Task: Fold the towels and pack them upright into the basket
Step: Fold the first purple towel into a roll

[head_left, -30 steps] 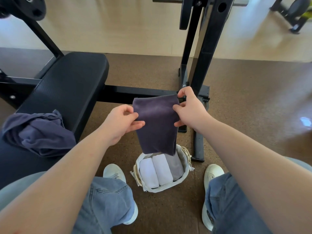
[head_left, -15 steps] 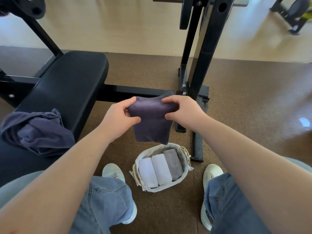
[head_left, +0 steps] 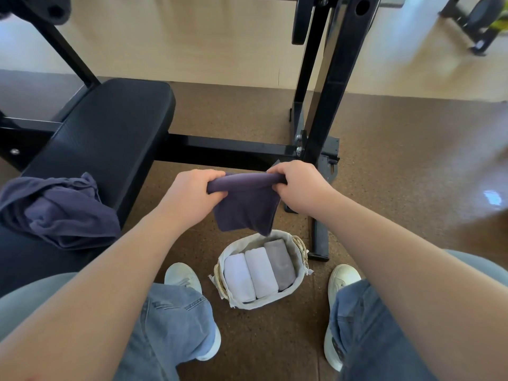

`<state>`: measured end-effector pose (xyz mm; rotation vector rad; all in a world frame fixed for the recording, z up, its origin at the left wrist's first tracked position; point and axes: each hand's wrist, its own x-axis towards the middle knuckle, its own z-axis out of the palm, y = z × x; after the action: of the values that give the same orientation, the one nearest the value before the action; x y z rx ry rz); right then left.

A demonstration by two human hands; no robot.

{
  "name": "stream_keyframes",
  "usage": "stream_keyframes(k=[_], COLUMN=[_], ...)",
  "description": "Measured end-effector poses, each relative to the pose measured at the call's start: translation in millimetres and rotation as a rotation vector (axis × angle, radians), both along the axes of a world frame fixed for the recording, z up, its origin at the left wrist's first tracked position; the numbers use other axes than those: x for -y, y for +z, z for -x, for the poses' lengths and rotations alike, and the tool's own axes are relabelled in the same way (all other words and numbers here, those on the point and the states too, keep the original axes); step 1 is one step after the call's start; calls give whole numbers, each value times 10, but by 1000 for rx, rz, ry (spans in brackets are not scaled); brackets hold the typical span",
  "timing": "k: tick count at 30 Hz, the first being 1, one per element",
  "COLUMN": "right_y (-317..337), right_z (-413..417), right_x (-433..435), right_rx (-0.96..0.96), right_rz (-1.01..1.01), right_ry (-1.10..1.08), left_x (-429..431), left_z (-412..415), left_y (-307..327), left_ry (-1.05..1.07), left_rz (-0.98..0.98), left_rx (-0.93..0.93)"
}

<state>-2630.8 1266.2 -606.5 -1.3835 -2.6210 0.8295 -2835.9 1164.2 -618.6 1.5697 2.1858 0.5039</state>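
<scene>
Brown speckled flooring (head_left: 398, 174) is filling the middle and right of the frame, with pale wood flooring running across the top. A black padded bench (head_left: 110, 127) is occupying the left side, and a crumpled towel (head_left: 60, 213) in blue-purple is lying on it at the left edge. A black steel upright (head_left: 335, 78) is rising at upper centre.

At frame centre, the left hand (head_left: 192, 193) and the right hand (head_left: 299, 185) are each gripping one end of a dark purple towel (head_left: 244, 215), fingers curled round its rolled upper edge. The roll is lying horizontal between the hands. The remaining cloth is hanging below it, and its lower corner is overlapping the far rim of the basket (head_left: 236, 244); contact cannot be determined.

The basket is standing on the floor at lower centre, between two white shoes. Inside it, a white towel (head_left: 237, 277), a second white towel (head_left: 261, 272) and a grey towel (head_left: 279, 264) are sitting side by side, touching, from left to right.
</scene>
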Motion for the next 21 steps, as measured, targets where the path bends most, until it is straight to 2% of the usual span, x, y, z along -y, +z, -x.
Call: stream_keyframes(k=[6,13,21], right_y=[-136,-100,-95], right_z=[-11,-63,-43], right_x=[-93,-176,-177], right_rx=[-87,-328,-436], right_rz=[113,202,293], right_ry=[-26,-179,-253], left_x=[-4,-15,-41], left_z=[61,8,21], left_y=[-1,5,-2], left_ry=[60,239,277], left_rz=[-21,-72,-162], left_rx=[35,356,534])
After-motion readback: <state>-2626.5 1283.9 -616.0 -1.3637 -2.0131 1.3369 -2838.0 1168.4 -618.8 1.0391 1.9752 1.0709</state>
